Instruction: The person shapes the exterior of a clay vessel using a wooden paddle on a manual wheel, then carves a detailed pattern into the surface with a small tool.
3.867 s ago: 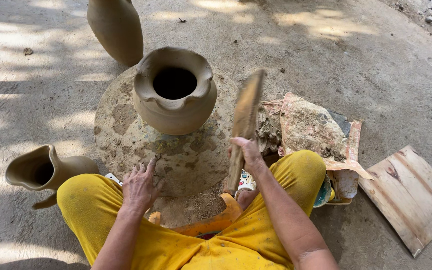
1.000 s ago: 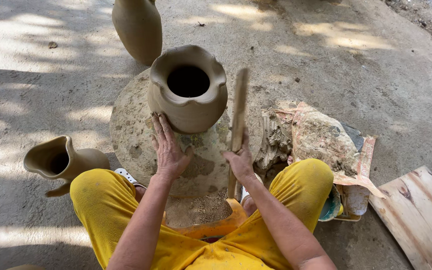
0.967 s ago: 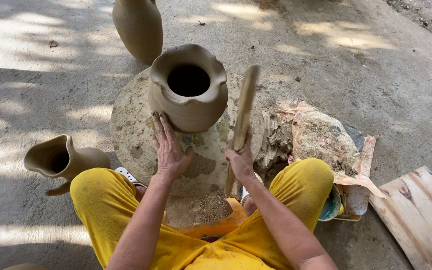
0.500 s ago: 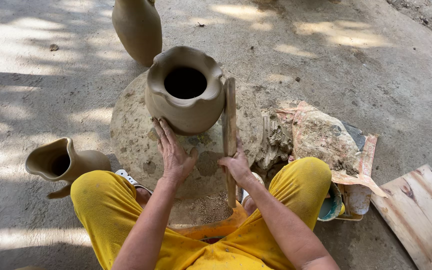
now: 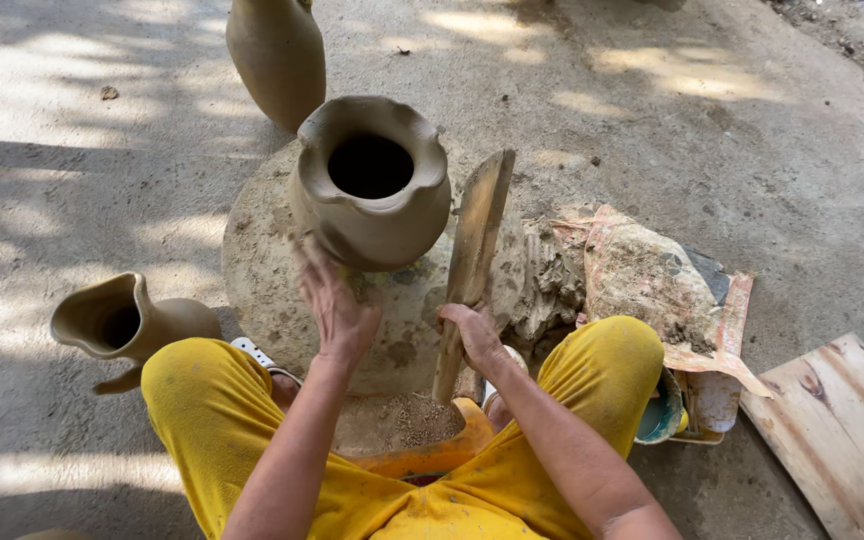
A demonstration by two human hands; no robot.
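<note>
A wet brown clay pot (image 5: 372,200) with a wavy rim stands on a round stone-like turntable (image 5: 262,270) on the ground. My left hand (image 5: 335,305) rests open on the disc, its fingertips against the pot's lower left wall. A flat wooden paddle (image 5: 472,260) stands upright just right of the pot, gripped low by my right hand (image 5: 472,335). Its blade is slightly apart from the pot's side. My yellow-trousered knees frame the disc.
A clay jug (image 5: 127,320) lies on its side at the left. A tall clay vase (image 5: 277,55) stands behind the disc. A lump of clay on plastic sheeting (image 5: 642,275), a small bowl (image 5: 662,410) and a wooden board (image 5: 842,425) lie at the right.
My left hand moved from the disc's near edge up to the pot's base. The paddle went against the pot's right side half a second ago and now stands slightly off it.
</note>
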